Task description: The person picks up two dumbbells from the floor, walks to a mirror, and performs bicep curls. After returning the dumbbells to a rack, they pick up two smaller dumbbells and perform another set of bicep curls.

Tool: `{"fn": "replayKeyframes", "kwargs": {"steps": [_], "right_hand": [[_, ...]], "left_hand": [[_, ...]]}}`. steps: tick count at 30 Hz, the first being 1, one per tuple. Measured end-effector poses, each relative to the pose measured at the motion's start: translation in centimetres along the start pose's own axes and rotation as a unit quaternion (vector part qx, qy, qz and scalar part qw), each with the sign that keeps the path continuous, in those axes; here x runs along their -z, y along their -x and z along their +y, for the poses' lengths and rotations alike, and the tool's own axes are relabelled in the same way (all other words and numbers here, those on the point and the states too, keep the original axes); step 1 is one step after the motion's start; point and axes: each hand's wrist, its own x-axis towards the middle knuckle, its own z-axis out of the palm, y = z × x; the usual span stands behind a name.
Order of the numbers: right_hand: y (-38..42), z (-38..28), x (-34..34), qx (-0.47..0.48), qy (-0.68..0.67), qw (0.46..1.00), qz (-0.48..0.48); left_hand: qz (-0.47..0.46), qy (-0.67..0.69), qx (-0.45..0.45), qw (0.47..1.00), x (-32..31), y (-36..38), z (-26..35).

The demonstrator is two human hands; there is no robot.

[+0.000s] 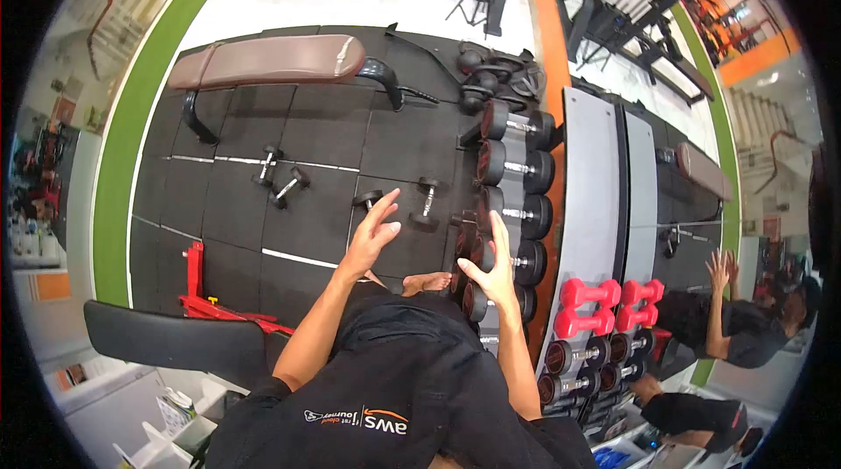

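Observation:
My left hand (372,237) is raised in front of my body with nothing in it, its fingers stretched out and the thumb apart. Facing it across a gap, my right hand (492,266) is empty too, fingers pointing up and thumb spread. Below my left hand, one black dumbbell (368,199) on the floor is partly covered by it. Another black dumbbell (427,204) lies on the mat between the two hands in this view. My right hand overlaps the rack row of larger black dumbbells (517,167) with silver handles.
Two more dumbbells (290,187) lie farther left on the black mat floor (236,224). A brown padded bench (272,62) stands ahead. At left are a black bench pad (175,338) and red metal frame (194,281). Pink dumbbells (587,294) sit beside a mirror (683,250) at right.

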Motion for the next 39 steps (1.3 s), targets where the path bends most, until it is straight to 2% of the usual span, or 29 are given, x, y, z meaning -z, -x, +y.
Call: {"fn": "replayKeyframes", "kwargs": {"steps": [4, 11, 19, 23, 31, 39], "right_hand": [[-0.5, -2.0, -3.6, -0.034, -0.035, 0.999, -0.024], [-2.0, -3.8, -10.1, -0.012, -0.020, 0.997, -0.074], [-2.9, -5.2, -11.7, -0.038, -0.034, 0.995, -0.090], [-4.7, -5.5, -11.2, -0.051, -0.035, 0.991, -0.115], [-12.3, -5.6, -10.7, 0.045, -0.022, 0.980, -0.190], [-18.3, -6.0, -11.7, 0.056, -0.060, 0.956, -0.282]], "left_hand": [[-0.006, -0.044, -0.015, 0.999, 3.0, 2.0, 0.3], [0.043, -0.023, -0.025, 0.998, 9.2, 5.3, -0.5], [0.096, 0.035, -0.009, 0.995, 13.5, 5.8, -1.0], [0.117, 0.034, -0.041, 0.992, 14.3, 4.0, -0.2], [0.168, 0.039, -0.053, 0.984, 13.3, 0.0, 1.8], [0.254, 0.035, -0.072, 0.964, 13.1, -2.1, 3.7]]}}
